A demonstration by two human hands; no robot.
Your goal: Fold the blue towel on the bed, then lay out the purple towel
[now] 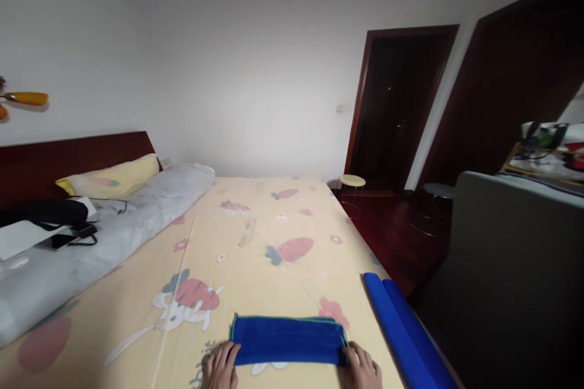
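Head view: both hands on folded blue towel.

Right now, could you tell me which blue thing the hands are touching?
The flat folded blue cloth, between left hand and right hand; the blue roll lies untouched at the bed's edge.

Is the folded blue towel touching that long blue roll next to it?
Apart. The head view shows the blue towel lying flat with yellow sheet visible between its right end and the blue roll at the bed's edge.
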